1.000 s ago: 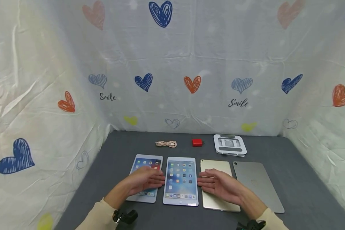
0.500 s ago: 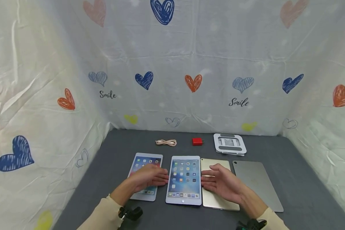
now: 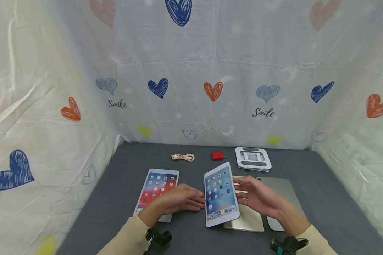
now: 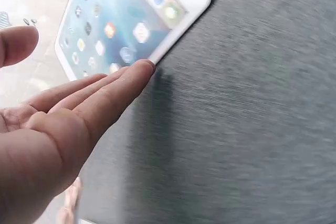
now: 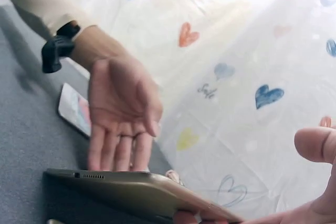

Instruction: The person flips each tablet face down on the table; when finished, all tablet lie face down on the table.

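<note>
A white-framed tablet (image 3: 221, 194) with its screen lit is held up off the table between my two hands, tilted with its left side lower. Straight fingers of my left hand (image 3: 183, 199) touch its left edge; in the left wrist view the thumb stands away from it. On the other side, my right hand (image 3: 258, 194) has its fingers against the right edge and back, with the thumb apart. In the right wrist view the tablet's gold-toned back (image 5: 142, 190) shows. A second lit tablet (image 3: 154, 187) lies under my left forearm, partly covered.
A gold tablet (image 3: 247, 221) lies face down beneath the raised one, and a grey tablet (image 3: 285, 187) beside it is partly behind my right hand. Along the back are a bundled cable (image 3: 182, 157), a red charger plug (image 3: 217, 156) and a white folding stand (image 3: 253, 159).
The middle tablet has slid right between my hands, then risen and tilted, and now overlaps the gold tablet in view. My left hand has followed it rightward.
</note>
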